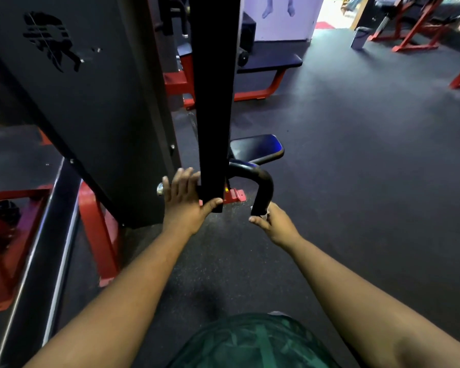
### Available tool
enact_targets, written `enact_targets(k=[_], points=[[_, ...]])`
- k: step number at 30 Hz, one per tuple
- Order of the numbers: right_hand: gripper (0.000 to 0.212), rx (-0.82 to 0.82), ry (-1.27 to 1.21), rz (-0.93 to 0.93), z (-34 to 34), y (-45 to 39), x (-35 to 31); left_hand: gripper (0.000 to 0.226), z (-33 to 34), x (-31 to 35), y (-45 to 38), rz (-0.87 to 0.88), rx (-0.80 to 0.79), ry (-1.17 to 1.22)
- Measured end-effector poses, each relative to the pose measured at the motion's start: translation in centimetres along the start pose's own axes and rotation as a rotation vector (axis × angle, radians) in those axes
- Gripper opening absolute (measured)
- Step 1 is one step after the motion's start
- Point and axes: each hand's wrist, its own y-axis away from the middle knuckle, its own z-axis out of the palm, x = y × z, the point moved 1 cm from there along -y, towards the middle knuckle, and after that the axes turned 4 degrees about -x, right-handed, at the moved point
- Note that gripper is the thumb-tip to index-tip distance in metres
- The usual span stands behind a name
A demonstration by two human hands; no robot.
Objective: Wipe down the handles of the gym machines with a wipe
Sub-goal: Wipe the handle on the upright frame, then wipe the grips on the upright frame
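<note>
Black curved handle (263, 187) before us beside the black post (213, 102), our left hand (187, 201) flat and released on the post, our right hand (275, 224) clenched around the handle's end, a wipe (263, 214) barely visible in its grip.

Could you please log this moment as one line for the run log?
left hand: steadies black upright bar | right hand: at curved handle end, wipe barely visible | stage: wiping handle

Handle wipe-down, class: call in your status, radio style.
Left hand open, braced flat on black upright bar. Right hand pinching what looks like a wipe at curved handle tip. Nothing in the way.
</note>
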Motion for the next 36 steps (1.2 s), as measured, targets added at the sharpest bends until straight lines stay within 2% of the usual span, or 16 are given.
enact_targets(k=[2,4,8,11,14,16,19,23,27,28,31,36], points=[[0.041,-0.049,0.084,-0.007,-0.5,0.2,1.5,0.095,1.3,-0.1,2.2,-0.096,0.102,0.071],[0.030,-0.068,0.145,0.002,-1.2,0.3,3.8,0.100,2.9,0.3,4.7,-0.178,0.161,0.112],[0.018,-0.097,0.163,0.003,-2.4,0.1,8.2,0.106,7.1,2.8,7.8,-0.365,0.100,0.207],[0.016,-0.133,0.112,0.047,-4.1,-0.5,10.8,0.104,10.2,5.7,7.8,-0.441,-0.097,0.226],[0.023,-0.143,0.066,0.129,-6.1,-1.2,13.5,0.098,13.0,8.5,6.0,-0.444,-0.356,0.148],[0.019,-0.126,0.063,0.175,-7.8,-1.8,15.7,0.095,14.7,10.8,4.6,-0.455,-0.506,0.113],[0.019,-0.072,0.045,0.214,-10.5,-2.2,17.9,0.089,16.8,14.4,2.7,-0.457,-0.646,0.119],[0.027,-0.044,-0.020,0.285,-14.7,-2.6,20.7,0.081,19.0,20.3,-0.8,-0.362,-0.730,0.159],[0.003,-0.107,-0.224,0.311,-18.3,-3.7,22.3,0.067,20.2,26.1,-6.2,-0.275,-0.706,0.290],[0.008,-0.120,-0.269,0.311,-19.5,-4.3,22.5,0.065,20.4,27.6,-8.1,-0.262,-0.683,0.344],[0.007,-0.085,-0.346,0.316,-23.1,-6.4,22.5,0.054,21.2,31.1,-13.9,-0.285,-0.605,0.555],[0.008,0.073,-0.275,0.281,-29.3,-12.7,23.6,0.017,22.8,34.2,-24.1,-0.333,-0.423,0.875]])
